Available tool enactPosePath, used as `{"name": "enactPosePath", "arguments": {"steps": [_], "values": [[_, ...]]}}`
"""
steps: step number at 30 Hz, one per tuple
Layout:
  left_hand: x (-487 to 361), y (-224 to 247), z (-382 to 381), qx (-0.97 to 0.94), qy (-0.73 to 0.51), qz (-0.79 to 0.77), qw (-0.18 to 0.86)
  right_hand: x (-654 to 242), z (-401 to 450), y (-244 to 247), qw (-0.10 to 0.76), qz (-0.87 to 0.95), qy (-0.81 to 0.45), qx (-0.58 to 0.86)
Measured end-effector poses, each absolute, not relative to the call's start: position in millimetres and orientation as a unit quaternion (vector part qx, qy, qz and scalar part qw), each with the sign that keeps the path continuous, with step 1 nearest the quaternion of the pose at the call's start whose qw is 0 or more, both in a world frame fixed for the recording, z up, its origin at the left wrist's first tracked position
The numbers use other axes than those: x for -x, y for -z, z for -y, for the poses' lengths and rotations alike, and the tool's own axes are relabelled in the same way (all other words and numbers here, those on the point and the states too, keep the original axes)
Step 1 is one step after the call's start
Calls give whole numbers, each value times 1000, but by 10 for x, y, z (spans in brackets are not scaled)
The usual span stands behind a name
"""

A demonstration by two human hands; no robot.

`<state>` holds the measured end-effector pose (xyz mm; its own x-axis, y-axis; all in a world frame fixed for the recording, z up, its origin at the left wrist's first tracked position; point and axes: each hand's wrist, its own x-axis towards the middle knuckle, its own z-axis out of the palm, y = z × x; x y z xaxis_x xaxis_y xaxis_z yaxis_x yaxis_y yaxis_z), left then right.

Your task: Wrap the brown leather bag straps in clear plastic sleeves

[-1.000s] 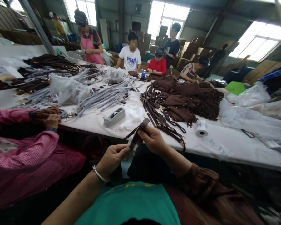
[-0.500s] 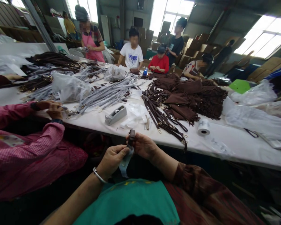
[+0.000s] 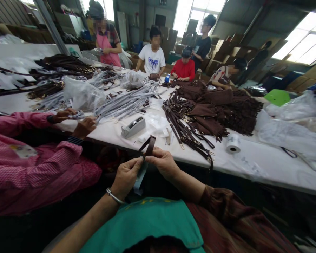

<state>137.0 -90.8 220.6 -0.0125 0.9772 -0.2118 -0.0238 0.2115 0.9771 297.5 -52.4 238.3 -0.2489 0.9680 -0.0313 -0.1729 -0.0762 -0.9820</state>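
In front of my body, just off the table's front edge, both hands are closed on a dark brown strap (image 3: 150, 144). It forms a loop that stands up above my fingers. My left hand (image 3: 126, 176) pinches its lower end, where a pale translucent strip (image 3: 140, 179) hangs down below the fingertips. From the other side my right hand (image 3: 164, 162) pinches the strap between thumb and fingers, close to the left fingertips. What lies right between the fingertips is hidden.
On the white table (image 3: 113, 135) stand a grey tape dispenser (image 3: 133, 127) and a white roll (image 3: 233, 143). Brown straps (image 3: 183, 130) and fringed brown bags (image 3: 221, 105) are piled to the right, wrapped straps (image 3: 126, 102) to the left. A co-worker's hands (image 3: 84, 128) work at my left.
The strap, bunched small before, now opens into a taller loop above my fingers. My right hand has shifted slightly right and down. The co-worker's hands at left have moved right and apart.
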Motion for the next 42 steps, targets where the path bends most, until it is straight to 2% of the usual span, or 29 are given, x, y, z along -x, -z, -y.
{"name": "enactPosePath", "arguments": {"steps": [5,10,14,19,24,29,32,37,42], "values": [[-1384,-2178,890,-453,-454,-546,539,-2982,540,-2292,465,496,-622,388],[-1396,-2170,911,-500,-454,-536,508,-3039,510,-2130,411,295,-803,314],[-1385,-2141,929,-536,-444,-528,486,-3106,456,-2092,345,239,-855,305],[-1317,-2023,934,-618,-447,-502,408,-3164,463,-2137,306,320,-818,369],[-1267,-1954,942,-630,-443,-524,364,-3115,506,-2189,320,361,-766,425],[-1299,-1984,953,-507,-439,-587,453,-3003,541,-2197,375,372,-713,461],[-1323,-1987,975,-450,-454,-574,511,-2951,567,-2183,403,392,-681,469],[-1328,-1969,1007,-462,-422,-586,515,-2887,605,-2174,430,451,-625,469],[-1330,-1983,998,-425,-425,-591,539,-2874,624,-2198,436,434,-630,474]]}}
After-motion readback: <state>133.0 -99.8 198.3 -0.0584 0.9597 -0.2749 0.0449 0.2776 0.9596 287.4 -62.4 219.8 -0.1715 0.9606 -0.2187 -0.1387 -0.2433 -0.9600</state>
